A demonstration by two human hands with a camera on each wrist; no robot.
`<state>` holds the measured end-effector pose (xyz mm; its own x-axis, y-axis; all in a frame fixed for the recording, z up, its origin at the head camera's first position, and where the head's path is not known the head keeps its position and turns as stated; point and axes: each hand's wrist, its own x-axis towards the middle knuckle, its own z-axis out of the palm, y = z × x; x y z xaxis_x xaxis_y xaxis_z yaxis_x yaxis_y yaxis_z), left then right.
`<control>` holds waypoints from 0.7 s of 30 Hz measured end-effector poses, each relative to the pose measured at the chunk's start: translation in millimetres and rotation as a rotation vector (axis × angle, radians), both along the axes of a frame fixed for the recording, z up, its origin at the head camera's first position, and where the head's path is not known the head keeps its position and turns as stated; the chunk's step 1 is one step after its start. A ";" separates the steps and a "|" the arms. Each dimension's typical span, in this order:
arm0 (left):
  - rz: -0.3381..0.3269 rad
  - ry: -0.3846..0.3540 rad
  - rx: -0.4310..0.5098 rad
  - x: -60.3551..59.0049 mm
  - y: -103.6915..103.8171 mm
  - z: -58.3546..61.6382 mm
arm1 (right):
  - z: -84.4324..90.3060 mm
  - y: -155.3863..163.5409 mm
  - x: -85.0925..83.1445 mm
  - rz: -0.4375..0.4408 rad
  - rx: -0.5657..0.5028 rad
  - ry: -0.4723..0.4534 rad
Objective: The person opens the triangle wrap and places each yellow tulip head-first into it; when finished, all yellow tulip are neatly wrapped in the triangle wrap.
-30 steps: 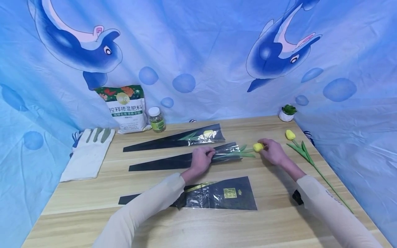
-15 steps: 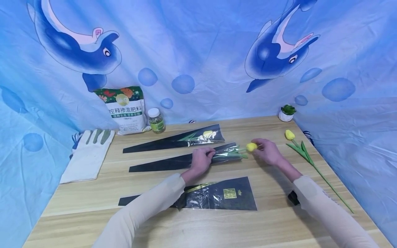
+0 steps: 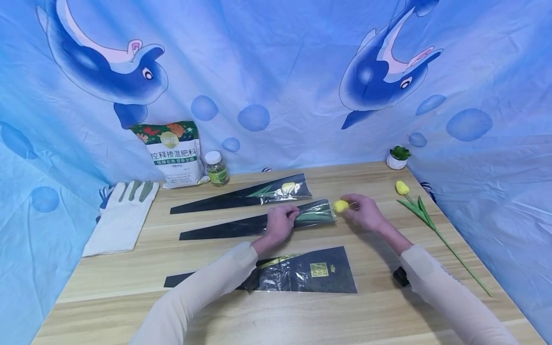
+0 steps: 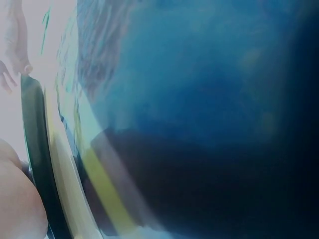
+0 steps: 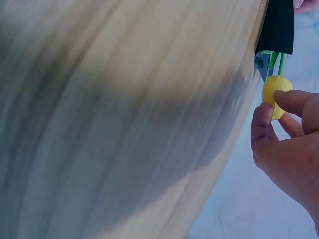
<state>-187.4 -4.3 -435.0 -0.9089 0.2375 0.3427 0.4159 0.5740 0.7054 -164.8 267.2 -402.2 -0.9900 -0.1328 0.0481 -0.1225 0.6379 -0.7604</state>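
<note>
My right hand (image 3: 365, 213) pinches the yellow head of an artificial tulip (image 5: 271, 89) between thumb and fingers. The tulip's green leaves lie inside the clear front of a black flower sleeve (image 3: 233, 227); its head is just outside the wide mouth. Near that mouth, my left hand (image 3: 280, 223) holds the sleeve's edge between thumb and fingers. Behind it lies another black sleeve (image 3: 215, 200) with a yellow tulip (image 3: 288, 187) inside. A flat sleeve (image 3: 297, 275) with gold print is in front, partly under the left forearm. The left wrist view is mostly blurred dark film.
A loose yellow tulip (image 3: 418, 211) lies at the table's right side. Along the back stand a fertilizer bag (image 3: 174, 158), a lidded jar (image 3: 217, 168) and a small potted plant (image 3: 397, 158). White gloves (image 3: 122, 218) lie at the left edge of the wooden table (image 3: 302, 318).
My right hand has moved left with the tulip, and its leaves have slid into the middle sleeve. The left hand has stayed in place on the sleeve.
</note>
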 end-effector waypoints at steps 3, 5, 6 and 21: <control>-0.001 0.000 0.001 0.0 0.0 0.5 | -0.7 -3.3 -0.3 0.007 -0.020 -0.002; 0.000 -0.001 -0.001 0.1 0.1 0.9 | -1.2 -5.5 -0.6 0.013 -0.031 -0.007; -0.001 -0.002 0.000 0.2 0.1 1.0 | -1.2 -6.7 -0.5 0.016 -0.039 -0.012; 0.002 0.008 0.001 -0.3 0.1 -1.4 | -0.8 -18.0 0.1 0.015 -0.167 -0.110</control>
